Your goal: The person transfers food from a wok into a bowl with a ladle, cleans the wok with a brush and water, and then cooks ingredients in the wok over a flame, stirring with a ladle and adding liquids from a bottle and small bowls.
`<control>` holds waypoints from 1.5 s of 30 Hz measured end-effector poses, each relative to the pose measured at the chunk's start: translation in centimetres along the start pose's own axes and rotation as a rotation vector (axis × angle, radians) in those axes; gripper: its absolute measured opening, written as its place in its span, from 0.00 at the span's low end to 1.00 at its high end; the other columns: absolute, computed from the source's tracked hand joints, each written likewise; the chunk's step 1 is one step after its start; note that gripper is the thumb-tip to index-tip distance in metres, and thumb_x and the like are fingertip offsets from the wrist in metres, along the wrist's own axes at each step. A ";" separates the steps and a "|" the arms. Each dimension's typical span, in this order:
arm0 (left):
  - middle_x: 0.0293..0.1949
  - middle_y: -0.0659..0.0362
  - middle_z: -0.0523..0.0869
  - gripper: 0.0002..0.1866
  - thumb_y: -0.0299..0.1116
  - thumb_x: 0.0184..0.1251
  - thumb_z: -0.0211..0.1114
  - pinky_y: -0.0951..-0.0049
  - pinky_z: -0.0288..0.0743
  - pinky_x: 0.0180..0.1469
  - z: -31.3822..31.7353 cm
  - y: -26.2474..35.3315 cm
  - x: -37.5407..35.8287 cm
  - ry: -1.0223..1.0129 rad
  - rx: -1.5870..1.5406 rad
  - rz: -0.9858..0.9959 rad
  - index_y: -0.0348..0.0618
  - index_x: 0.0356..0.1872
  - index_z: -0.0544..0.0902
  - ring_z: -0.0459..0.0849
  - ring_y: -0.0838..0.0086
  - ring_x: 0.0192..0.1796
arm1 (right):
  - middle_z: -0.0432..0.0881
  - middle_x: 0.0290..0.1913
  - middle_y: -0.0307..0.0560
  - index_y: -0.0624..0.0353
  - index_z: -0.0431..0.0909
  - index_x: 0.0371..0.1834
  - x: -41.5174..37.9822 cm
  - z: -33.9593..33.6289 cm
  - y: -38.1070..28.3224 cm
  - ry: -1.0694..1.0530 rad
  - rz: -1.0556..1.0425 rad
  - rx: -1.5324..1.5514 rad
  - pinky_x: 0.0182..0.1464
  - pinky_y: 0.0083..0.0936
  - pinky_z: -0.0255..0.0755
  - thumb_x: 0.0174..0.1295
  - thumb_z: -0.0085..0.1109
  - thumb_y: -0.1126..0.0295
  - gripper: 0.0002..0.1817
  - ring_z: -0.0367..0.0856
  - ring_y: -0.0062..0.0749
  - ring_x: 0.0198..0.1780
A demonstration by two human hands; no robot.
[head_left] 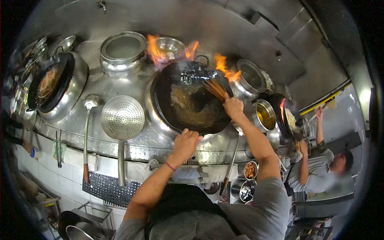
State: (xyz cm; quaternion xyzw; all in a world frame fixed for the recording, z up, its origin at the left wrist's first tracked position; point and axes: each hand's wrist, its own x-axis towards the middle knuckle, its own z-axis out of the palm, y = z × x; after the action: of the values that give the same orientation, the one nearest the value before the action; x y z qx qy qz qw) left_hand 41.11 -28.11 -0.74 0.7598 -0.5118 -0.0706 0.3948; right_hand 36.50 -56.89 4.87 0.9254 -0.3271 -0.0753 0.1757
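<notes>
A big black wok (pixel 188 102) sits tilted on a burner with orange flames (pixel 226 68) licking up behind it and brown liquid inside. My left hand (pixel 185 145) grips the wok's near rim. My right hand (pixel 233 107) is shut on a bamboo brush (pixel 214 88) whose splayed bristles press against the inner right wall of the wok.
A perforated skimmer (pixel 122 118) and a ladle (pixel 90 102) lie on the steel range left of the wok. A second wok (pixel 50 82) sits far left, a steel pot (pixel 122 50) behind, oil pots (pixel 265 115) to the right. Another person (pixel 320 168) works at the right.
</notes>
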 end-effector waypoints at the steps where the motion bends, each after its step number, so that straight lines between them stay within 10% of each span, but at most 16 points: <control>1: 0.34 0.55 0.83 0.15 0.42 0.71 0.55 0.56 0.74 0.42 -0.3 -0.2 -0.1 0.006 -0.008 0.008 0.41 0.31 0.79 0.78 0.59 0.44 | 0.86 0.36 0.50 0.48 0.70 0.65 1.1 -0.3 -0.9 0.056 -0.021 0.021 0.39 0.45 0.80 0.63 0.59 0.53 0.28 0.87 0.49 0.38; 9: 0.36 0.57 0.84 0.16 0.43 0.72 0.53 0.58 0.73 0.44 -0.6 0.5 -0.3 -0.002 0.025 -0.027 0.42 0.35 0.81 0.78 0.62 0.46 | 0.84 0.36 0.62 0.41 0.65 0.70 8.9 -8.0 -5.8 0.647 0.347 0.456 0.38 0.53 0.76 0.65 0.53 0.47 0.30 0.83 0.60 0.38; 23: 0.35 0.55 0.83 0.15 0.42 0.70 0.57 0.58 0.73 0.42 -0.8 0.3 -0.4 0.035 -0.049 -0.011 0.41 0.31 0.79 0.78 0.60 0.45 | 0.83 0.41 0.66 0.52 0.56 0.72 12.6 -5.5 -10.4 0.273 0.062 0.466 0.48 0.55 0.74 0.66 0.54 0.52 0.34 0.82 0.64 0.44; 28: 0.34 0.55 0.83 0.15 0.42 0.70 0.57 0.58 0.73 0.42 -0.4 0.2 -0.3 0.050 -0.044 -0.011 0.40 0.31 0.79 0.78 0.60 0.44 | 0.84 0.42 0.62 0.48 0.54 0.73 7.4 -1.1 -12.9 0.369 0.554 0.801 0.45 0.51 0.77 0.66 0.54 0.52 0.35 0.83 0.62 0.45; 32: 0.33 0.54 0.83 0.15 0.42 0.70 0.57 0.58 0.73 0.43 0.0 0.1 -0.1 0.053 -0.025 0.003 0.40 0.31 0.80 0.78 0.59 0.43 | 0.86 0.44 0.52 0.52 0.58 0.74 1.2 -1.3 -13.8 -0.225 -0.010 0.971 0.33 0.38 0.80 0.67 0.52 0.54 0.33 0.85 0.57 0.43; 40: 0.34 0.53 0.85 0.15 0.41 0.69 0.56 0.53 0.72 0.45 0.0 0.6 0.2 0.053 0.027 -0.075 0.40 0.30 0.82 0.79 0.58 0.43 | 0.84 0.49 0.57 0.54 0.64 0.71 3.3 -0.9 -15.2 0.050 0.281 1.011 0.55 0.45 0.74 0.64 0.58 0.52 0.34 0.81 0.59 0.52; 42: 0.33 0.52 0.85 0.15 0.40 0.68 0.57 0.52 0.71 0.46 -1.0 1.4 0.4 0.064 0.083 -0.049 0.41 0.28 0.83 0.80 0.58 0.42 | 0.86 0.43 0.56 0.53 0.65 0.71 2.7 0.9 -14.8 0.018 -0.173 0.796 0.36 0.41 0.81 0.62 0.60 0.51 0.36 0.86 0.53 0.41; 45: 0.32 0.52 0.85 0.13 0.39 0.62 0.59 0.53 0.72 0.47 -0.7 2.0 1.5 0.108 0.182 0.069 0.42 0.24 0.84 0.80 0.59 0.41 | 0.86 0.45 0.52 0.54 0.70 0.67 -2.6 -4.6 -9.4 -0.182 -0.308 0.793 0.53 0.38 0.75 0.58 0.64 0.51 0.35 0.84 0.50 0.49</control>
State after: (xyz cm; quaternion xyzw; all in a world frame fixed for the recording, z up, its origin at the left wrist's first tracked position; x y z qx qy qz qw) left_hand 40.69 -29.27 1.55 0.7772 -0.5197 0.0310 0.3533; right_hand 41.11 -47.20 5.73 0.9489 -0.2031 -0.0504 -0.2364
